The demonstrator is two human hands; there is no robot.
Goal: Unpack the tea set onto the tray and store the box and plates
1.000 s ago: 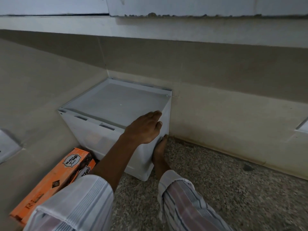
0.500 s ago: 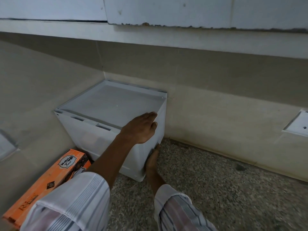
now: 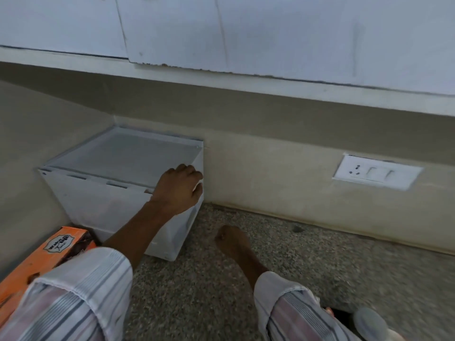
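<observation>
A white plastic storage box (image 3: 103, 207) with a flat lid (image 3: 128, 153) stands in the corner of a speckled stone counter (image 3: 320, 279), against both walls. My left hand (image 3: 178, 190) is on the box's near right top corner, with its fingers curled over the lid's edge. My right hand (image 3: 232, 243) hovers low over the counter just right of the box, apart from it, loosely curled and holding nothing. An orange printed carton (image 3: 46, 257) lies at the lower left, in front of the box and partly hidden by my striped sleeve.
A white socket and switch plate (image 3: 376, 174) is set in the back wall to the right. White cabinet doors (image 3: 270, 33) hang overhead. A pale rounded object (image 3: 369, 323) shows at the bottom right edge.
My right hand has left the box's right side and drawn back over the counter. My left hand's fingers have curled over the lid corner. The view has shifted right and up.
</observation>
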